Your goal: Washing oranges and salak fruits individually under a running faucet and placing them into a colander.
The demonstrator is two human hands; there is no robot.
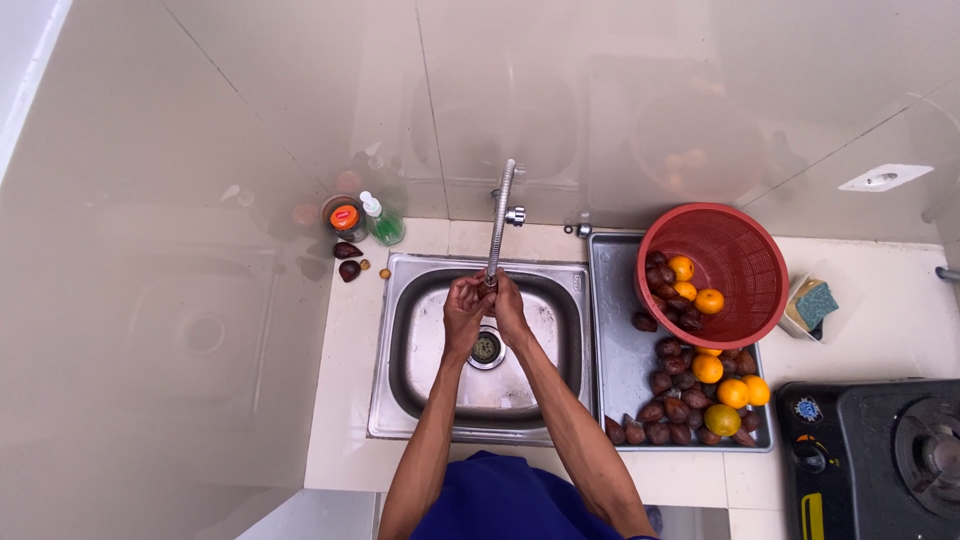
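Observation:
Both my hands meet over the steel sink [415,330], right under the outlet of the tall flexible tap [500,215]. My left hand [466,305] and my right hand [508,305] are cupped together around a small dark fruit that is barely visible between the fingers. The drain [486,348] lies just below them. I cannot see whether water is running.
A red basket [740,265], tipped on the draining board [615,290], holds oranges and dark brown scaly fruits; more lie below it [690,395]. Two dark fruits [347,260], a soap bottle [383,222] and a jar [344,216] stand at back left. A sponge tray [815,305] and stove [880,455] are right.

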